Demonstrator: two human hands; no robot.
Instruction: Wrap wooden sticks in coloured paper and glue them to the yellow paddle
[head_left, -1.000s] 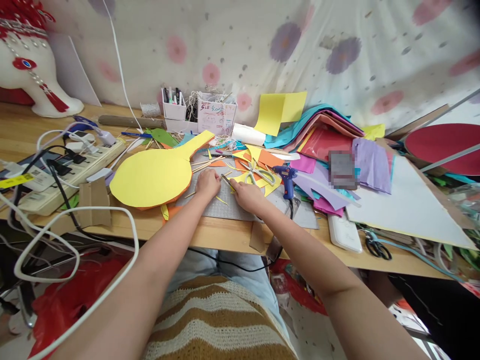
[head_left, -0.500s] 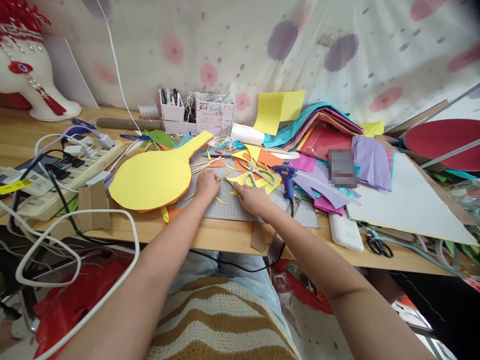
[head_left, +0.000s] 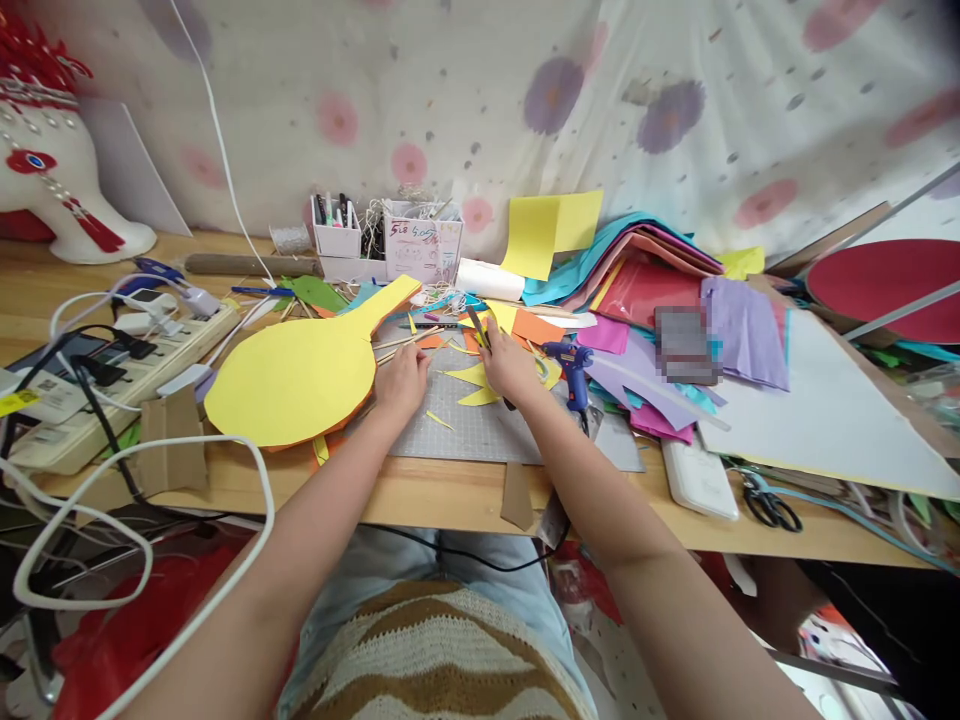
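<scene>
Backdrop: pale sheeting (head_left: 480,110) with purple and pink flowers, behind a wooden worktop (head_left: 442,497). Clock centred between the hands, 12 away from the wearer.

Item, left hand (head_left: 403,382): arm extended from 7 o'clock, back of hand upward, fingers curled low over a grey cutting mat (head_left: 420,440); grip drawn in, but whether it pinches a sliver cannot be told.

Item, right hand (head_left: 510,365): arm extended from 5 o'clock; grip closed around a dark slim tool (head_left: 478,327), tilted, tip toward 11.

Item, yellow paddle-shaped piece (head_left: 292,380): body at 9 o'clock, handle pointing to 1, orange layer showing along its lower edge.

Item, pointed yellow scraps (head_left: 471,376): on the mat, just beside the right hand.

Item, blue glue gun (head_left: 576,375): at 3 o'clock.

Containers, at 11 o'clock: white pen holder (head_left: 337,242), pens (head_left: 341,211) upright inside; adjoining, white box (head_left: 424,250) with writing on its front, tangled pale string at its top.
</scene>
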